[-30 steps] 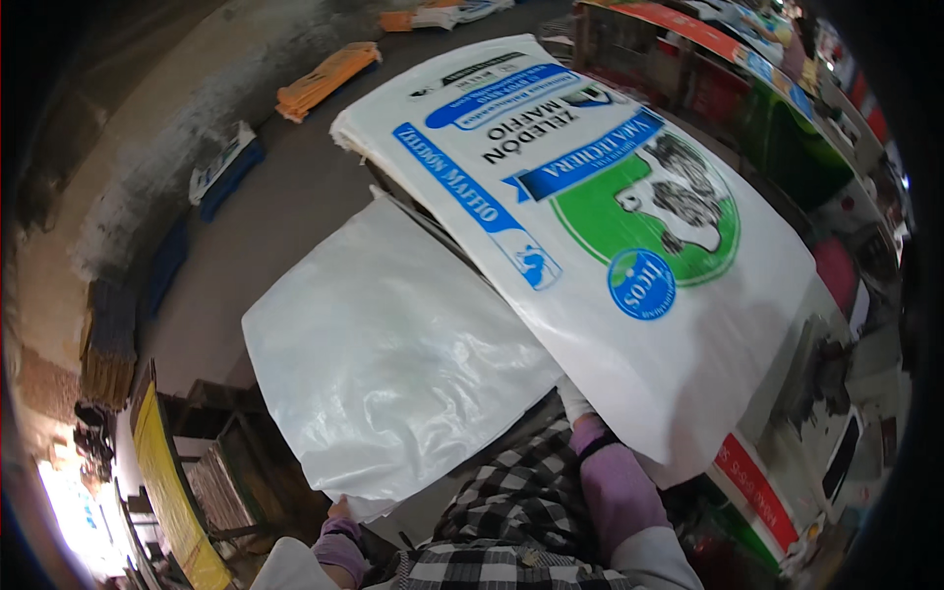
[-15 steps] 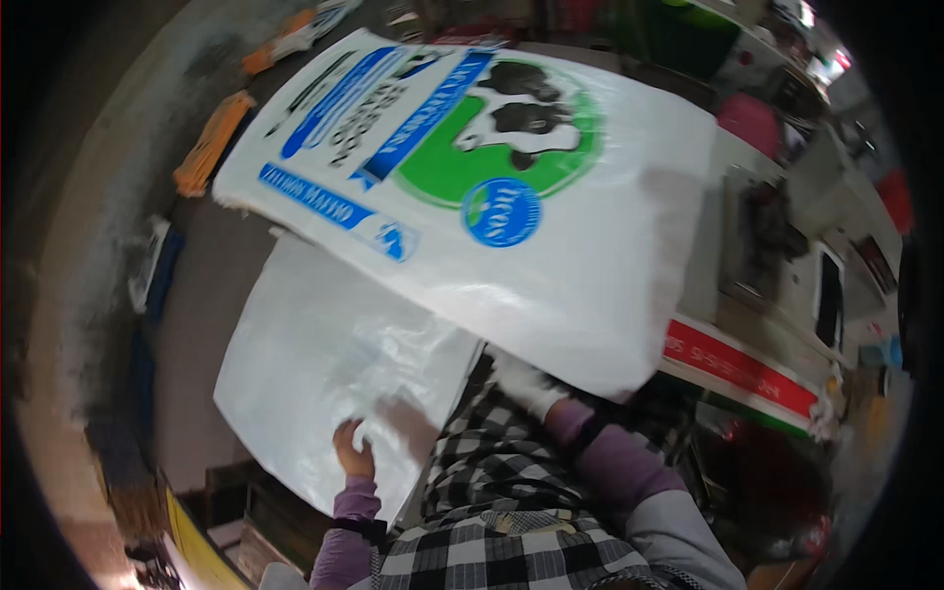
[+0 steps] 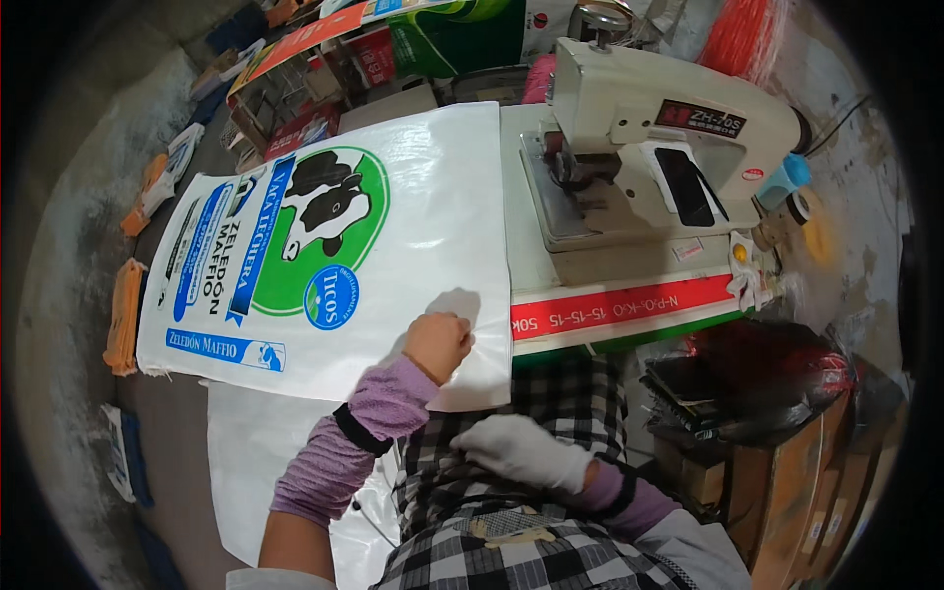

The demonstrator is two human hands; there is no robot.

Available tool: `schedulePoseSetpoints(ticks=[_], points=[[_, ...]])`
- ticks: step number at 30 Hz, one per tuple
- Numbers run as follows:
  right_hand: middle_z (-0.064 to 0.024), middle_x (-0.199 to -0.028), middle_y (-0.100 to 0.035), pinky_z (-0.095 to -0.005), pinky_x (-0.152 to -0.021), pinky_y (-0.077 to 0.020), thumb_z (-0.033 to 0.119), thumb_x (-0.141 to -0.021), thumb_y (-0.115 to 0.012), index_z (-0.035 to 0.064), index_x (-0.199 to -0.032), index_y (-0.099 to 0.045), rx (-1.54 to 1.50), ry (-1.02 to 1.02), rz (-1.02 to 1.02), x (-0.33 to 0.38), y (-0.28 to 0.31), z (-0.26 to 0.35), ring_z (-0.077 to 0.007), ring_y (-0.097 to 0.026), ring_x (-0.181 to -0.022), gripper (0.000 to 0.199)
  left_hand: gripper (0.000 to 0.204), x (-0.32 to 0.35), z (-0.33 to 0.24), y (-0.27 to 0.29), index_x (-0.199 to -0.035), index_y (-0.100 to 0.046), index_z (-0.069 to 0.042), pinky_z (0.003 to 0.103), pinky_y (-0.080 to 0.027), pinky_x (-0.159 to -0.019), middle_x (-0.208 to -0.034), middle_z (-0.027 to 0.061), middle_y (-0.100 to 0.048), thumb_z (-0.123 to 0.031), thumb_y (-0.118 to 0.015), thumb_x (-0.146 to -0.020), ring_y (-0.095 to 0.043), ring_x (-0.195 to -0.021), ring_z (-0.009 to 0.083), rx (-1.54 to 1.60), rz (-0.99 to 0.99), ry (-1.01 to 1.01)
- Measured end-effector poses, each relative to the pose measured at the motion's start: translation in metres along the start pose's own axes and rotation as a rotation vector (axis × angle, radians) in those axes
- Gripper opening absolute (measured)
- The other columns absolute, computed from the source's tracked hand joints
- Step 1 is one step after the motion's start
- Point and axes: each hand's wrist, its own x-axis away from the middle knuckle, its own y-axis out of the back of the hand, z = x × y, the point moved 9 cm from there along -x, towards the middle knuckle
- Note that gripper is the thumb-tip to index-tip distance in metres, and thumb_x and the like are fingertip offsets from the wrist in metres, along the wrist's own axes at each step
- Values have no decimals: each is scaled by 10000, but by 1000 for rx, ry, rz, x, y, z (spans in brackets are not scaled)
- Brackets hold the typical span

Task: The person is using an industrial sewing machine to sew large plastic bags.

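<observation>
Over the white sack, left hand

- White sack with cow print, lying flat, beneath the left hand.
- Plain white sack, partly covered, left of both hands.

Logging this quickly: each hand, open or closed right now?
Left hand: closed over the printed sack; grip unclear.
Right hand: gloved, no visible object; open or closed can't be told.
</observation>
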Motion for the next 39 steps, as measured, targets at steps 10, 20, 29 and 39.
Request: schedulePoseSetpoints(ticks=[10,20,29,39], points=[[-115,-970,-631,-346,-809,-474,78,-802,-612,20,-920,-651,219,-33,-864,1,151,-12,-279,-596,-905,138,69,35,45,10,-724,-677,1,225,-464,-549,-621,29,-635,-60,-710,-723,-573,-569,74,761,-261,398],[-140,-962,-567,-414,-883,-401,167,-757,-654,56,-774,-610,351,-113,-900,-15,122,-50,-325,-512,-990,121,71,69,71,73,-752,-601,-16,200,-396,-516,-649,-16,-566,2,-597,-822,-497,-562,47,1062,-759,496],[-109,-626,-549,-407,-580,-437,269,-806,-594,82,-675,-544,235,427,-349,-53,52,59,-303,-552,-581,234,396,70,15,32,-1185,-528,4,318,-468,-844,-1075,90,-615,-106,-667,-831,-582,-987,202,1206,-256,350],[-173,-1042,-615,-404,-939,-415,194,-845,-508,19,-1055,-599,-417,268,494,-17,-116,16,-279,-582,-992,288,382,258,-51,76,-1155,-590,-131,379,-513,-546,-826,121,-667,-239,-681,-800,-607,-588,315,270,4,334]])
